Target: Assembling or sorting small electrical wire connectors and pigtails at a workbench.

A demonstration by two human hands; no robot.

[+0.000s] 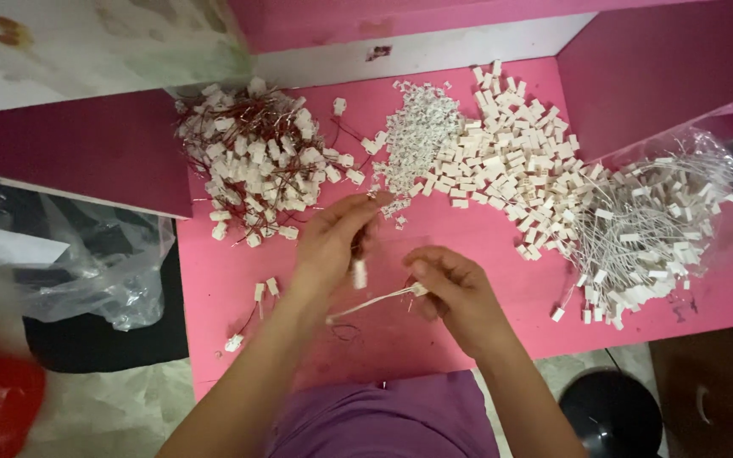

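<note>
From above, the person's left hand pinches a small white connector that hangs just below its closed fingertips. The right hand is clamped on the plug end of a white wire lead, which trails away from that grip toward the left wrist. The two hands sit near each other over the pink table. Beyond the left hand lies a heap of red-wired connectors; beyond the right, loose white housings and white-wired leads.
</note>
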